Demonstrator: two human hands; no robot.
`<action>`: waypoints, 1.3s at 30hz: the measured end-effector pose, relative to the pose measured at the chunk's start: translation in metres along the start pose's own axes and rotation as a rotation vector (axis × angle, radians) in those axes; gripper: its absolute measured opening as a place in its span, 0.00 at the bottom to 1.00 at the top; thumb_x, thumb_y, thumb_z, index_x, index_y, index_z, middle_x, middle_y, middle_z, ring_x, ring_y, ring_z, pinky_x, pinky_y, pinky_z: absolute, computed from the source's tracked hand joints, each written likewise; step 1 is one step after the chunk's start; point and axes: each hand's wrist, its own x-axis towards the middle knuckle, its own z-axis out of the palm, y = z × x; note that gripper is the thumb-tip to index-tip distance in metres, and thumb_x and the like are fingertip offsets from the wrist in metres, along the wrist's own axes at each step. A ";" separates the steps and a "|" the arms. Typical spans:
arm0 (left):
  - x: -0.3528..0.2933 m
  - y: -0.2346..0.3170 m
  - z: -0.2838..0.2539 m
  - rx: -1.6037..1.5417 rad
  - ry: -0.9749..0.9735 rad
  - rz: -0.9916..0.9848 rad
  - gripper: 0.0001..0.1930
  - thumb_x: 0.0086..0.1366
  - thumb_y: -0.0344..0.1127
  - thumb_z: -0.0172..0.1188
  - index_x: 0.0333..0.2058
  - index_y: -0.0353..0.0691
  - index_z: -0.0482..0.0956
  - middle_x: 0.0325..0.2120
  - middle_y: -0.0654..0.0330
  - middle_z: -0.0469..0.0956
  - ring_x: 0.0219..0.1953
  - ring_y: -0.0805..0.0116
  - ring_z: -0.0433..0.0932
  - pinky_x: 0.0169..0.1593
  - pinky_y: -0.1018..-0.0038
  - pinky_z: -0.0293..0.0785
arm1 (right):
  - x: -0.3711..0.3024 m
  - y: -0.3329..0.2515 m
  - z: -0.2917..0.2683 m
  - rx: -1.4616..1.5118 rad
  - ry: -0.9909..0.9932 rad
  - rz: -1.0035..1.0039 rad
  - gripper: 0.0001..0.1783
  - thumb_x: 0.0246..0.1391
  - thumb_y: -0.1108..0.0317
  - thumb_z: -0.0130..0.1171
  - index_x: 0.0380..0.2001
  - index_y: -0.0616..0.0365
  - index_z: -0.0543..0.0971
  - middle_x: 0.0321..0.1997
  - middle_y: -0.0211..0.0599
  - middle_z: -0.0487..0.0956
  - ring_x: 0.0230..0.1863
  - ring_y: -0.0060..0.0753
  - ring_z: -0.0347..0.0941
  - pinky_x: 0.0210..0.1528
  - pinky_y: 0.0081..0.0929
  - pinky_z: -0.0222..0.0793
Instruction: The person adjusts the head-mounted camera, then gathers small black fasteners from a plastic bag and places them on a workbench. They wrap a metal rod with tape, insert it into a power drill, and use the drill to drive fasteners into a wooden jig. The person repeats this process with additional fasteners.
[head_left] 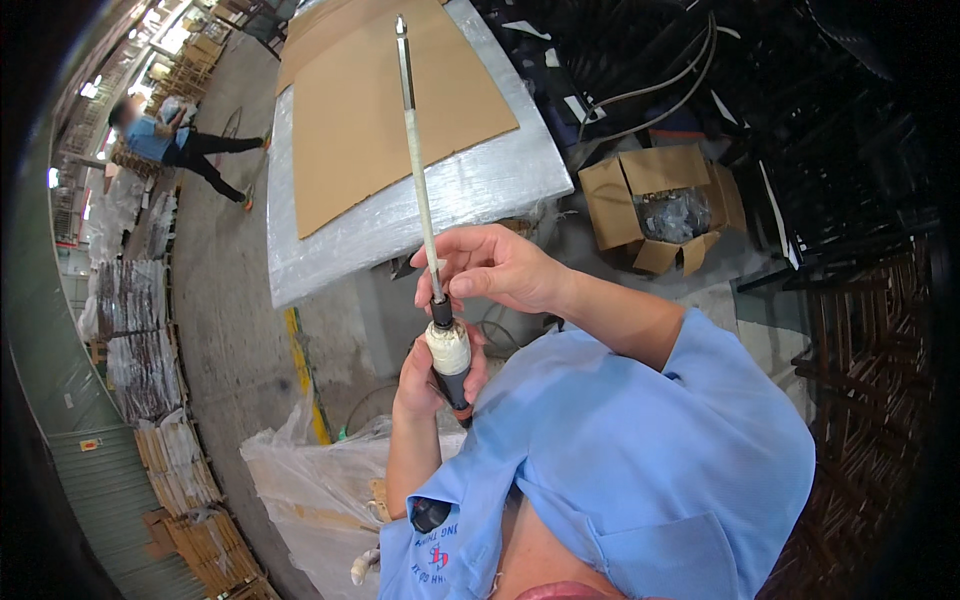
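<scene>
An inline power screwdriver (448, 350), its black body wrapped in whitish tape, stands in front of my chest. My left hand (420, 378) is closed round that body from below. A long, thin driver bit (418, 165) rises from the black chuck (441, 313), wrapped pale along its lower length and bare metal toward the tip. My right hand (495, 268) curls loosely about the foot of the bit, just above the chuck, with thumb and fingers on either side. Part of the left fingers is hidden behind the tool.
A film-wrapped stack (420, 222) topped with cardboard (400, 150) lies ahead. An open carton (662, 200) holds plastic-wrapped items. Dark metal frames (870, 340) crowd the right. Plastic-covered goods (310, 490) stand near left. Another person (165, 145) walks in the aisle.
</scene>
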 end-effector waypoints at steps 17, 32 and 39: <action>0.048 -0.003 -0.032 0.670 0.370 0.437 0.40 0.70 0.67 0.54 0.65 0.40 0.56 0.47 0.48 0.77 0.52 0.61 0.78 0.51 0.65 0.78 | 0.064 -0.024 0.014 -0.302 -0.096 0.057 0.27 0.70 0.67 0.56 0.69 0.59 0.67 0.28 0.36 0.81 0.33 0.26 0.79 0.45 0.27 0.76; -0.014 0.063 0.041 1.972 0.292 0.723 0.13 0.50 0.31 0.75 0.35 0.37 0.83 0.34 0.56 0.81 0.39 0.55 0.81 0.49 0.60 0.75 | -0.053 -0.004 -0.010 -0.555 -0.146 0.689 0.22 0.66 0.64 0.61 0.58 0.59 0.69 0.24 0.35 0.82 0.20 0.24 0.76 0.25 0.25 0.70; -0.012 0.044 0.014 1.967 0.050 0.478 0.13 0.51 0.33 0.74 0.34 0.39 0.81 0.30 0.63 0.80 0.32 0.63 0.78 0.37 0.66 0.69 | -0.067 0.002 -0.006 -0.553 -0.172 0.765 0.24 0.63 0.65 0.62 0.61 0.60 0.76 0.27 0.36 0.84 0.21 0.22 0.76 0.27 0.24 0.70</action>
